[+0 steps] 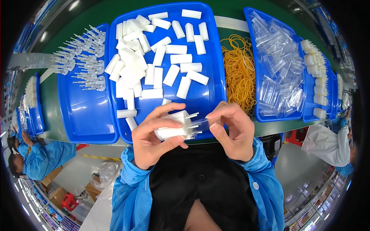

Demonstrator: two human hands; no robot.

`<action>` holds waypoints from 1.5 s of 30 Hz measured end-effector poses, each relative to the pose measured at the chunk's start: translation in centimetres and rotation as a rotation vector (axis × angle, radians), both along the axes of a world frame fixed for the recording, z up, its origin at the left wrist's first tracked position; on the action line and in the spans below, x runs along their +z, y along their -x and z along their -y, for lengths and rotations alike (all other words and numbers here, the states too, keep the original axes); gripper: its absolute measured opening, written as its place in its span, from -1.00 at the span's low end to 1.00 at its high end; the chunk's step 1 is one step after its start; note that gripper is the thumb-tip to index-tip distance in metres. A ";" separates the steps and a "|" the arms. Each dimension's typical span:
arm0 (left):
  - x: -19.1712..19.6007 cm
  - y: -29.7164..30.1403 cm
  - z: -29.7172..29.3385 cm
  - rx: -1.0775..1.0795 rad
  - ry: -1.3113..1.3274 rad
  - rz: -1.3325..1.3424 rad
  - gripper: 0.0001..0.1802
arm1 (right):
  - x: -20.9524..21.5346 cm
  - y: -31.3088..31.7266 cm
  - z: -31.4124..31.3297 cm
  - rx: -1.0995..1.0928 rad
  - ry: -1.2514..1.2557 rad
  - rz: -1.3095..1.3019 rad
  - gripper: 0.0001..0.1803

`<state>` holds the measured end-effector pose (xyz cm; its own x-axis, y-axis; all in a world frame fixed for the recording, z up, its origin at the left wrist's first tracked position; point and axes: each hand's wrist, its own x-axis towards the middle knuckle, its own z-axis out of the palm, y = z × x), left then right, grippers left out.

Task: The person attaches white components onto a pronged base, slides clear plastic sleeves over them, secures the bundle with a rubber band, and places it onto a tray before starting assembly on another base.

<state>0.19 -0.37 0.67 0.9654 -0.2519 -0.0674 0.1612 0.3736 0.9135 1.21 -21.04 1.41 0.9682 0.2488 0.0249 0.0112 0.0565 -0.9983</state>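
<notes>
Close above the near edge of the big blue tray, my left hand is closed round a small bundle of white cylinders. Thin white stems stick out of the bundle toward the right. A clear plastic piece lies over those stems. Its right end is pinched between the thumb and fingertips of my right hand. Many loose white cylinders lie in the big tray beyond my hands, piled thickest at its left side.
On the left, another blue tray holds white stemmed parts. Yellow rubber bands lie right of the big tray. Farther right are clear plastic pieces and white bundles in trays. Co-workers sit at both sides.
</notes>
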 end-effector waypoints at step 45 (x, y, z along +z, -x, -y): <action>0.1 0.5 -0.2 0.181 -0.324 0.297 -0.78 | 0.0 0.1 -0.5 0.150 -0.223 -0.036 -0.81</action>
<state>-0.35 -0.19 0.77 0.9812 -0.0892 0.1712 -0.1663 0.0600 0.9843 1.14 -20.54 1.38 0.9223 0.3816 0.0612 -0.0494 0.2735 -0.9606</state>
